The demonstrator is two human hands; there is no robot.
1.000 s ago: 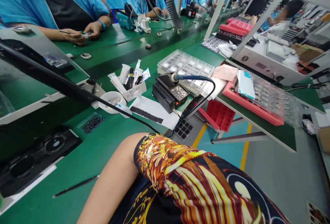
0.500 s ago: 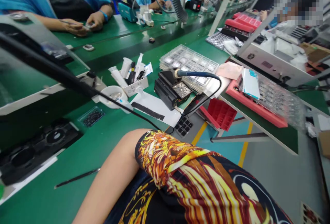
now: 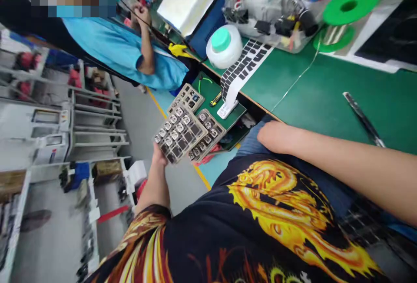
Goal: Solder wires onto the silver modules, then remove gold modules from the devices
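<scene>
My left hand (image 3: 159, 156) reaches out to the left and grips the near edge of a clear compartment tray (image 3: 178, 133). Small silvery parts fill several of its cells; other cells look dark. The tray is tilted and overlaps a second tray of similar parts (image 3: 208, 133) and a third tray (image 3: 189, 96) beyond it. My right hand (image 3: 270, 136) rests low by the green table's edge, over my jeans, with its fingers hidden.
A white bottle with a green cap (image 3: 224, 46), a label strip (image 3: 244, 68) hanging over the edge, a green wire spool (image 3: 335, 22) and a black-handled tool (image 3: 364, 119) are on the green table (image 3: 312, 96). A co-worker in a blue sleeve (image 3: 120, 53) sits beyond. Shelving (image 3: 97, 118) stands left.
The view has swung far to the left, away from the soldering area and the workers opposite. My left hand now shows, holding a compartment tray.
</scene>
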